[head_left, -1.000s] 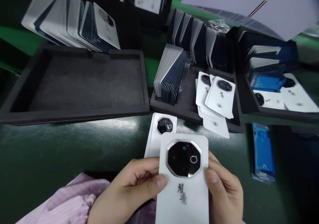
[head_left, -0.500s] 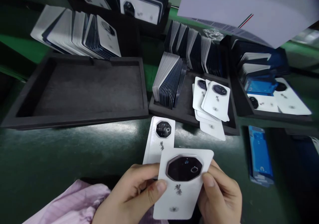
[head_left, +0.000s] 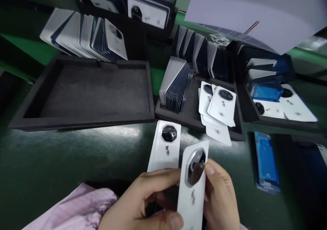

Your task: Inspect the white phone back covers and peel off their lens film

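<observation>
A white phone back panel with a dark octagonal camera area is held upright at the bottom centre, turned partly edge-on. Pinching its right edge is my right hand, thumb beside the camera area. My left hand grips its left side, thumb at the lower left edge and fingers partly hidden behind. Just beyond my hands, a small pile of matching panels lies on the dark green table, its lower end covered by my left hand.
An empty-looking black tray lies at left. Another black tray holds racked panels and a loose pile of panels. Blue film-covered pieces lie at right. Racks of panels and a large pale sheet stand at the back.
The held panel has rotated from facing me to nearly edge-on and shifted right. My left thumb has slid down its left edge. The view has shifted slightly.
</observation>
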Demonstrator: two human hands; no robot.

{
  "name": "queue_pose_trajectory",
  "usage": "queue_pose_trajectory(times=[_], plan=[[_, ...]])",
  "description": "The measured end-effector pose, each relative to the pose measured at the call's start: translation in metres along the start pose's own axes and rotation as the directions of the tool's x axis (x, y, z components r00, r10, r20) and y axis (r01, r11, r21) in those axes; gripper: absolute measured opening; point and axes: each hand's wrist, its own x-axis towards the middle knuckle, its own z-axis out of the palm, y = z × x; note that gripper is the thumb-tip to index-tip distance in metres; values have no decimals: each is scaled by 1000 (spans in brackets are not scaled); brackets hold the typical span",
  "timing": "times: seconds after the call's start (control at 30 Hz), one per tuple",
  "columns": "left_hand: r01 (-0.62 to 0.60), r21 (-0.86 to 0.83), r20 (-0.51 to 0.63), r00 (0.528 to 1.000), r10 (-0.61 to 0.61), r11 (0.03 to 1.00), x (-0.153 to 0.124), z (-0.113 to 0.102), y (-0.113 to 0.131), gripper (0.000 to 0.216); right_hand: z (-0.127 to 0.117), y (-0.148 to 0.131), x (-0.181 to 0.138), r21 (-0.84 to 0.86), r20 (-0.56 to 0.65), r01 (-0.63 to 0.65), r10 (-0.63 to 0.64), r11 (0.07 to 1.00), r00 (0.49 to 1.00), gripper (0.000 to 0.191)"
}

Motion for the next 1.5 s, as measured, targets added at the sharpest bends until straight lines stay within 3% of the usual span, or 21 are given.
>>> queue_pose_trajectory(times=[0.2,0.9,1.03,1.13,1.2,1.23,1.33,1.5], plan=[[12,-7,-3,1000,-12,1000,3,3,7,56,0,2,2,29,-5,-81,82,996,997,40],[16,-4,19,1000,-16,1000,3,1,9,53,0,2,1,54,12,-53,52,997,999,37],[-32,-30,-12,999,32,999,-3,2,2,51,0,1,0,36,27,-5,4,999,1000,36],[-19,-26,-186,983,14,999,-3,4,0,43,-3,5,-1,-2,42,78,-78,997,996,23],[20,62,-267,964,-2,998,2,5,3,25,-5,9,-2,-40,54,145,-143,989,988,13],[19,117,-242,970,10,993,6,5,6,21,-7,12,-3,-62,65,172,-168,983,984,12],[-51,131,-189,979,75,990,18,7,15,57,-9,17,-5,-122,112,219,-206,968,972,13],[-56,131,-151,986,76,990,25,10,22,44,-9,15,-8,-178,129,256,-236,950,963,17]])
